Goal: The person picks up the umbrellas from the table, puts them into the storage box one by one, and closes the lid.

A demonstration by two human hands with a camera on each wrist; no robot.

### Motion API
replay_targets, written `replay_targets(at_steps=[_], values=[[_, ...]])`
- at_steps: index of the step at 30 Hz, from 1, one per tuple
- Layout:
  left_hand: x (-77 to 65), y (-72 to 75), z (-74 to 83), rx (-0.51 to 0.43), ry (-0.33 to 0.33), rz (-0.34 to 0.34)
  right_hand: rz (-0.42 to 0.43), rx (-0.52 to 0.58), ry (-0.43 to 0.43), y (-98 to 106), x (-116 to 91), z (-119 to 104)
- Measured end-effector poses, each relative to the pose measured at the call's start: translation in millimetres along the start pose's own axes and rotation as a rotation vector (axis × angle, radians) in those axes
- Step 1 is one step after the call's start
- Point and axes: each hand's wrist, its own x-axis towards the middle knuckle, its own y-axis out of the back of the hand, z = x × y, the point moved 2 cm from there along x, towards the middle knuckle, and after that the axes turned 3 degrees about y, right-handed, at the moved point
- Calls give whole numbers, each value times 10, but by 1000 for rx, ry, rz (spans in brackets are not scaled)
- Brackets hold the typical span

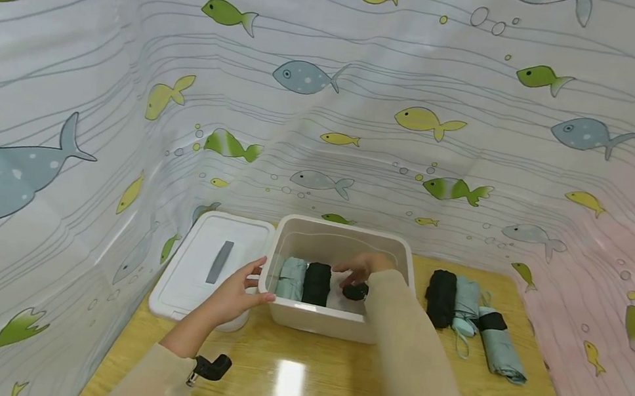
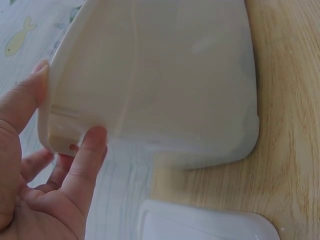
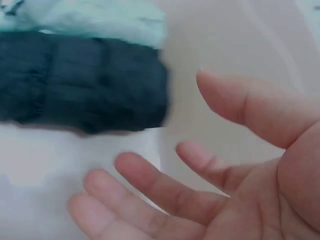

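Observation:
A pale plastic storage box [image 1: 332, 323] stands on the table. At its left front corner my left hand [image 1: 235, 295] grips the rim, thumb on one side and fingers on the other, as the left wrist view also shows. Inside, a light green folded umbrella [image 1: 292, 279] and a black folded umbrella [image 1: 317, 284] lie side by side. My right hand [image 1: 365, 266] reaches into the box to their right, fingers spread and holding nothing. In the right wrist view a gap separates those fingers from the black umbrella [image 3: 90, 82]. The small black item [image 1: 355, 291] below that hand is unclear.
A white lid [image 1: 181, 287] with a grey handle lies left of the box. To the right are a black folded umbrella [image 1: 440, 299], a light green one [image 1: 467, 299], and a light green one with a black band [image 1: 502, 349]. A fish-patterned curtain surrounds the wooden table [image 1: 246, 387].

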Motion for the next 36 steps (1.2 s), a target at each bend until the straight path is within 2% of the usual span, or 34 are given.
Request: replay_targets(at_steps=[6,13,18,25,31,36], values=[[21,-19,7,5,5,-2,-41,72,48,196,-294,-108],[14,-22,12,-9,-2,3,-57,44,206,323,-704,-192],[18,-23,7,-14,-2,4,7,-46,305,391,-1102,-231],[21,-17,-14,-9,-4,4,93,-62,428,431,-1588,-177],[37,-28,-35,-27,-5,3,172,-50,520,509,-1772,51],[48,-25,-38,-31,-13,0,297,-31,586,582,-1862,253]])
